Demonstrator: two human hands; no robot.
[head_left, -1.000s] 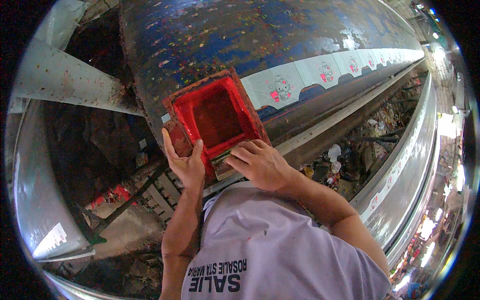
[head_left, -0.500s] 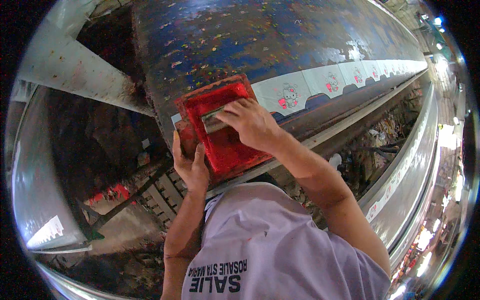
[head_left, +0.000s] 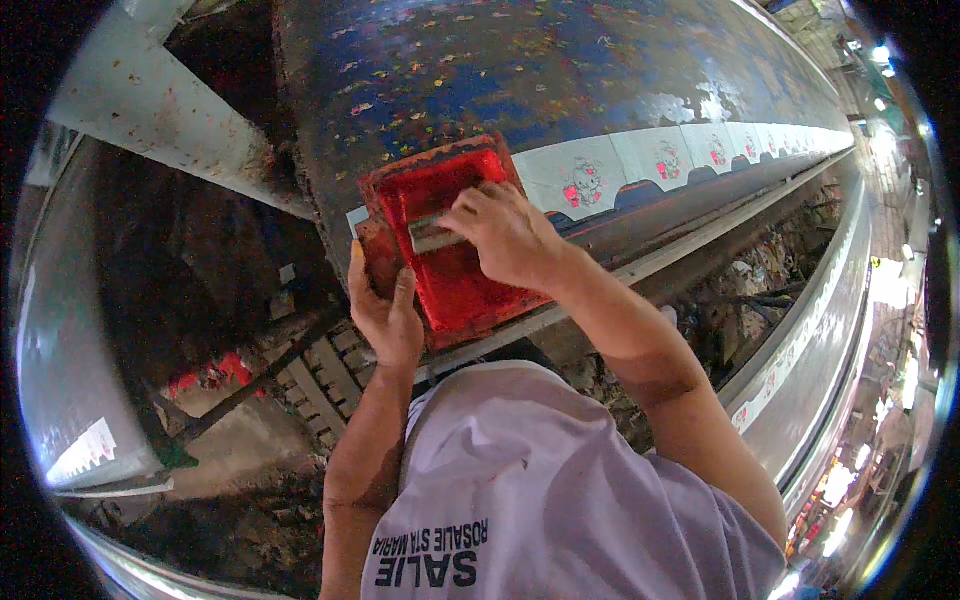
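Observation:
A rectangular silkscreen frame (head_left: pixel 480 327), its inside coated with wet red ink, lies at the near left end of a long table. My right hand (head_left: pixel 515 235) is closed on a flat, pale-edged squeegee (head_left: pixel 428 236) and holds it inside the frame. Part of the squeegee is hidden under my fingers. At the frame's left side, my left hand (head_left: pixel 385 318) grips its brownish border, thumb and fingers on either side. A row of white printed sheets (head_left: pixel 620 163) with a cartoon cat and red details runs off to the right of the frame.
The long table (head_left: pixel 470 75) is dark, with blue and speckled paint stains. A wooden rail (head_left: pixel 700 240) follows its near edge. Another long table (head_left: pixel 800 375) with printed sheets stands at the right. A thick pale beam (head_left: pixel 170 120) slants in from the left, above wooden slats (head_left: pixel 325 375).
The whole view has shifted slightly, so table and frame sit higher in it. The squeegee and my right hand have come marginally nearer me within the frame. My left hand keeps its grip.

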